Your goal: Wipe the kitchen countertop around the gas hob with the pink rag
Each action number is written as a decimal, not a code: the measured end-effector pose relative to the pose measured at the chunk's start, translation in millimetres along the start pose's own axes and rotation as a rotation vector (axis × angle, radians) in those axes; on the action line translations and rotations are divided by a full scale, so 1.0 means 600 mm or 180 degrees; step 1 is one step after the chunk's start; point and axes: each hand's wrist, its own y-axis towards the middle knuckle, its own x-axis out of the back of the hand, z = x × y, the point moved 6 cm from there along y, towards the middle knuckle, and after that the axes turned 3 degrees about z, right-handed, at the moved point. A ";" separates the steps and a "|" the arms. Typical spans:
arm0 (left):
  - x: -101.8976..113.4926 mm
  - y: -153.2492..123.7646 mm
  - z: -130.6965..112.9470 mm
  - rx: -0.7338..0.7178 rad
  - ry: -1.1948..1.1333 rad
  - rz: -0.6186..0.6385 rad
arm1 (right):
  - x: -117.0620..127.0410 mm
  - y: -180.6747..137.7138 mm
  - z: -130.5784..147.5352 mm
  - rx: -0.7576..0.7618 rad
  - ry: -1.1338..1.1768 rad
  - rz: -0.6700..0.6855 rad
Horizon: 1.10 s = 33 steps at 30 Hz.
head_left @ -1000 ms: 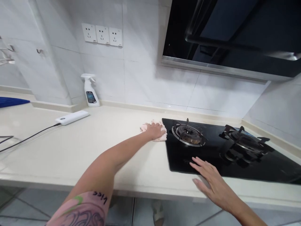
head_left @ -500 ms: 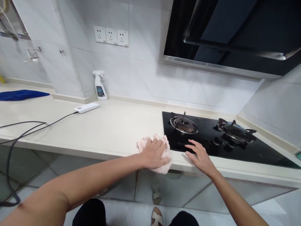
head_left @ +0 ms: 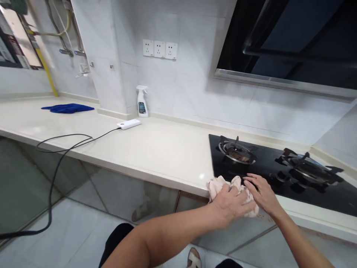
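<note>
Left hand point(head_left: 228, 204) holds a soft, crumpled pink cloth point(head_left: 215, 187) under its bent fingers, at the front edge of the smooth, pale desk point(head_left: 167, 149), beside the flat, glossy black stove point(head_left: 268, 162). Right hand point(head_left: 262, 192) is unclosed, fingers loosely curved, close beside the cloth.

No text was legible. Bottle point(head_left: 143, 100) carried a dark label point(head_left: 142, 108) with pale and blue print, too small to make out. Reddish marks point(head_left: 261, 216) under the counter point(head_left: 173, 149) edge were blurred; couldn't tell if lettering.
</note>
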 end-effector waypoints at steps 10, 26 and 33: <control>0.059 -0.251 0.210 0.0515 0.0146 0.0246 | -0.010 -0.010 -0.015 0.0050 -0.0493 0.0170; 0.231 -0.771 0.646 0.2596 0.0271 0.1564 | -0.026 -0.014 -0.088 0.0087 0.0152 -0.0121; 0.275 -0.799 0.677 0.3814 0.0733 0.1843 | -0.023 -0.012 -0.059 0.0236 0.0427 -0.0493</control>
